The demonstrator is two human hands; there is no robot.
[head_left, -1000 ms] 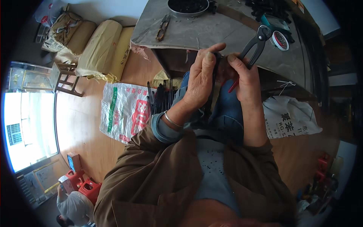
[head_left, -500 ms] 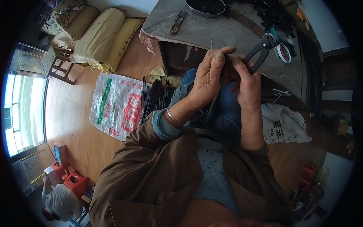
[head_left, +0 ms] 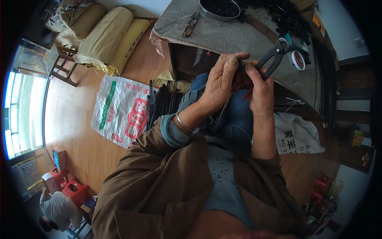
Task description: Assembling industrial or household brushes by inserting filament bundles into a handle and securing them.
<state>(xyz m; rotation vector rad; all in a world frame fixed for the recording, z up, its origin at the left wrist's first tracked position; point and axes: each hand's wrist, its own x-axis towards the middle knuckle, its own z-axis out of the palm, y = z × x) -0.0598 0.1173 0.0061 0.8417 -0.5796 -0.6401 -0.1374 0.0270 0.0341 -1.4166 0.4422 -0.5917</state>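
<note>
Over my lap, my right hand (head_left: 261,89) is closed around a pair of dark pincers (head_left: 273,59) with red handles. The pincers' rounded head points up and right, toward the table. My left hand (head_left: 219,81) sits beside it, its thumb and fingers pressed together. Something small and dark shows between the two hands, but fingers hide most of it and I cannot tell its kind. A metal bangle (head_left: 183,122) circles my left wrist. Long thin black rods (head_left: 161,102) stand in a bundle left of my knees.
The grey table (head_left: 238,38) ahead carries small scissors (head_left: 191,26), a metal bowl (head_left: 223,18) of black pieces and a round white-rimmed tin (head_left: 303,64). White sacks (head_left: 115,107) lie on the floor, large yellow sacks (head_left: 105,38) behind. A person (head_left: 59,209) is at the lower left.
The view has shifted slightly. My hands keep nearly the same pose, with the pincers still in my right hand. The person at the lower left has moved a little.
</note>
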